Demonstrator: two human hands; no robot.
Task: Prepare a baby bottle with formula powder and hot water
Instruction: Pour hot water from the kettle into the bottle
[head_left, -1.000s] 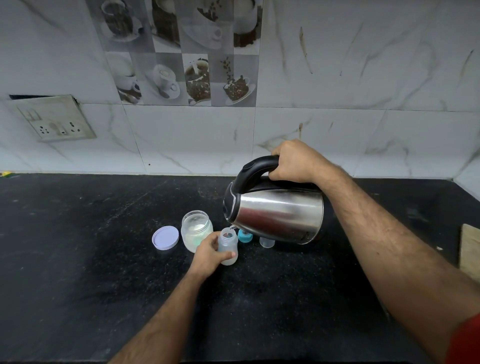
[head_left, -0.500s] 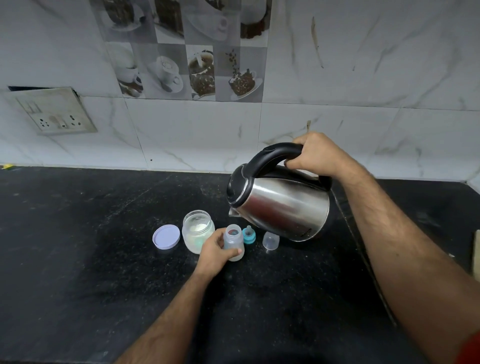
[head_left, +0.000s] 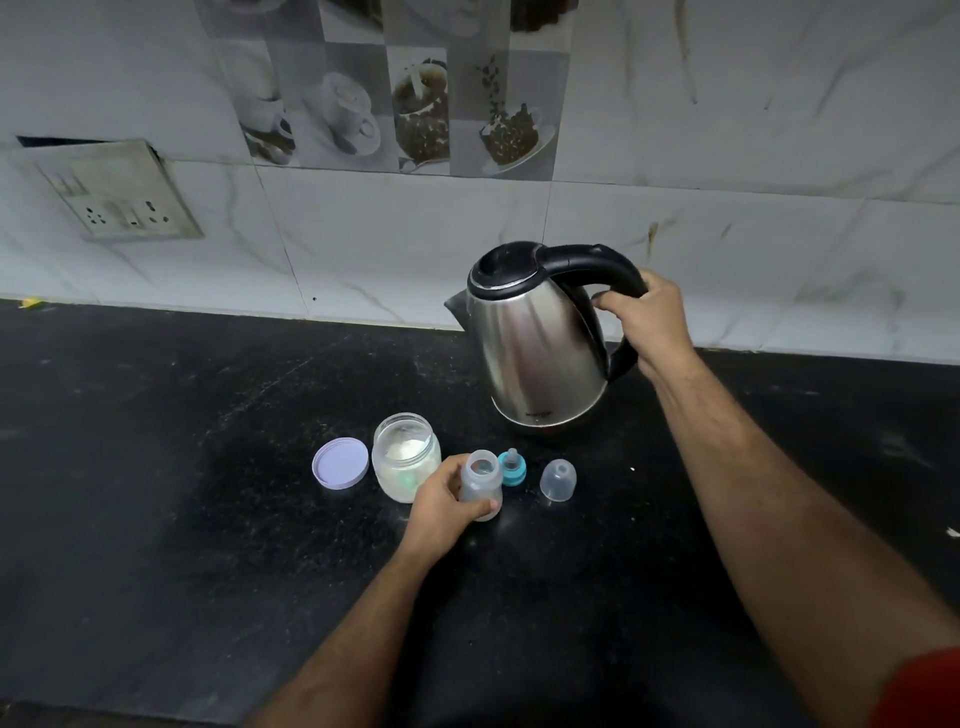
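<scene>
Right hand (head_left: 652, 325) grips kettle (head_left: 540, 358) handle; left hand (head_left: 444, 501) holds bottle (head_left: 480, 480).

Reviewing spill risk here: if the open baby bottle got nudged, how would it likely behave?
The baby bottle looks small, narrow and plastic, so probably light and apt to tip. The left hand grips it, which should steady it. With no cap on, tipping would likely spill.

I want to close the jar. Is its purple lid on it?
No, the purple lid lies flat on the counter beside the open jar.
</scene>
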